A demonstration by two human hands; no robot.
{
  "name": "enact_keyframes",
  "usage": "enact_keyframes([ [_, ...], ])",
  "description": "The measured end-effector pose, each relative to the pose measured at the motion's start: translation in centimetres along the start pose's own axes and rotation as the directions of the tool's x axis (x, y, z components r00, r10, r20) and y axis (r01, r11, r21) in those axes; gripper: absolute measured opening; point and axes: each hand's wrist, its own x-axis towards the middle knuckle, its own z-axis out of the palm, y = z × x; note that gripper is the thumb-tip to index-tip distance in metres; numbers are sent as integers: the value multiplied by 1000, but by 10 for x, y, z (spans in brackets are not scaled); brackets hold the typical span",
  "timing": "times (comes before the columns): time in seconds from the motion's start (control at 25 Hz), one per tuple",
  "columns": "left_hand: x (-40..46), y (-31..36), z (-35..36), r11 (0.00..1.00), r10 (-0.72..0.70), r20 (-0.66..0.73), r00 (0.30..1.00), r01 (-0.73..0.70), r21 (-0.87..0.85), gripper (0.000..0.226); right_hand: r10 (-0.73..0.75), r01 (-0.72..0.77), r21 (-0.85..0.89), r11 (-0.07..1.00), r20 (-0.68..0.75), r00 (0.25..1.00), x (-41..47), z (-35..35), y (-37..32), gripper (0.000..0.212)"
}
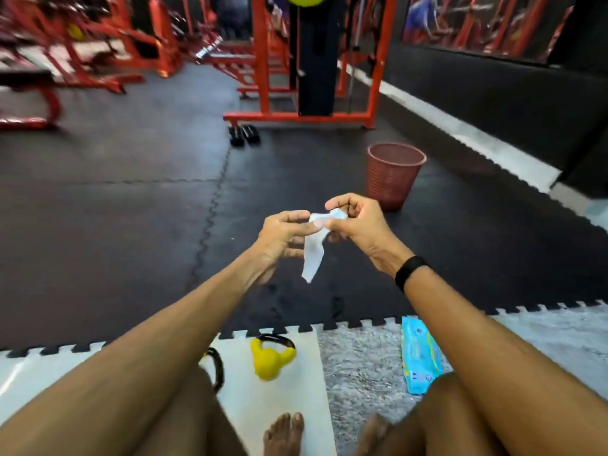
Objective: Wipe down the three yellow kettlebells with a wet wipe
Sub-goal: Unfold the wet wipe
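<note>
Sitting on the floor of a gym, red-orange machine frames (pixel 296 60) crowding the far side, a dark wall (pixel 493 93) running down the right. Spreading across the middle, black interlocking floor mats (pixel 115 209); meeting nearer in, a white mat (pixel 273 399) and a grey carpet (pixel 362 366). Standing well out on the black mats, a reddish wastebasket (pixel 393 174).

Holding both arms out at chest height. Pinching the wet wipe (pixel 316 245) between both hands: left hand (pixel 283 235) with fingers (pixel 304 228) clamped on its upper edge, right hand (pixel 358 225) with fingers (pixel 337 200) curled and nipping the bunched top, the rest dangling loose below. Looking like the opening-out step, the wipe being pulled flat before any wiping.

Lying on the white mat below the arms, one yellow kettlebell (pixel 271 358), tipped on its side, black handle up and back. Peeking from behind the left forearm, a second kettlebell (pixel 215 365), mostly hidden. Not showing anywhere, the third. Resting on the carpet beside the right knee, the blue wipes pack (pixel 419 353).

Next, probably: spreading the wipe over one palm, reaching down and back, steadying the tipped bell while rubbing.
</note>
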Motion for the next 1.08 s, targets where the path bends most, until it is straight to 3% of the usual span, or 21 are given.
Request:
enact_keyframes([
  [0.08,-26,11,-30,997,-3,4,1000,3,77,44,-17,16,82,997,13,1000,-13,36,-9,26],
  [0.24,-65,22,-71,969,25,-127,992,7,248,8,-3,0,221,975,13,1000,-36,91,-10,24],
  [0.36,-75,21,-95,955,88,-208,974,-22,297,14,14,-34,249,968,82,997,-40,115,-2,24],
  [0.56,-73,2,-123,975,131,-348,928,-57,215,11,65,-129,166,978,341,938,-21,140,4,29],
  [0.8,-42,-49,-117,999,-40,-449,893,36,-18,13,228,-235,-15,972,305,925,8,151,33,22],
  [1.08,17,-49,-103,991,-109,-498,860,54,-123,17,330,-358,20,933,342,880,51,121,44,32],
])
